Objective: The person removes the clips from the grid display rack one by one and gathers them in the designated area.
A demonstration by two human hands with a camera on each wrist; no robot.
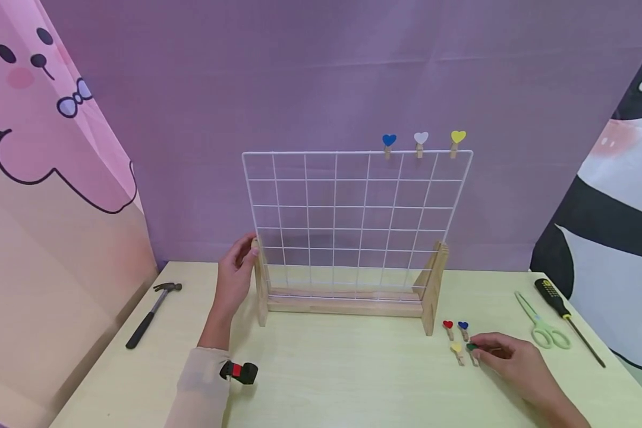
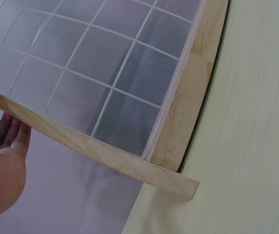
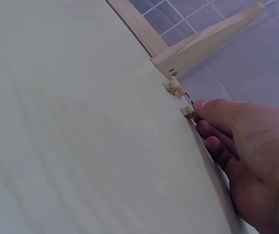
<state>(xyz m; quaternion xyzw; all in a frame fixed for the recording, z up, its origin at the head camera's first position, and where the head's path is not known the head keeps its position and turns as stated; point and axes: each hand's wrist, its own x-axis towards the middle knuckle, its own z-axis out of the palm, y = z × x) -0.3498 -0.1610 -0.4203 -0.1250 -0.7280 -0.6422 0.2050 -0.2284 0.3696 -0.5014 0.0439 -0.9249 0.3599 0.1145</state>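
Observation:
A white wire grid (image 1: 348, 207) stands in a wooden stand (image 1: 342, 307). On its top wire, towards the right, sit three mini clothespins with hearts: blue (image 1: 389, 141), white (image 1: 421, 138) and yellow (image 1: 458, 137). My left hand (image 1: 234, 279) grips the stand's left upright (image 2: 95, 148) near its top, thumb on one side and fingers on the other. Right of the stand, my right hand (image 1: 519, 362) pinches a green heart clothespin (image 1: 471, 346) on the table between thumb and forefinger. Beside it lie red (image 1: 447, 325), dark blue (image 1: 463, 326) and pale yellow (image 1: 456, 348) heart clothespins.
A claw hammer (image 1: 152, 315) lies at the table's left. Light green scissors (image 1: 541, 328) and a black and yellow screwdriver (image 1: 559, 303) lie to the right, beyond my right hand. A purple cloth (image 1: 192, 119) hangs behind the table (image 1: 342, 380).

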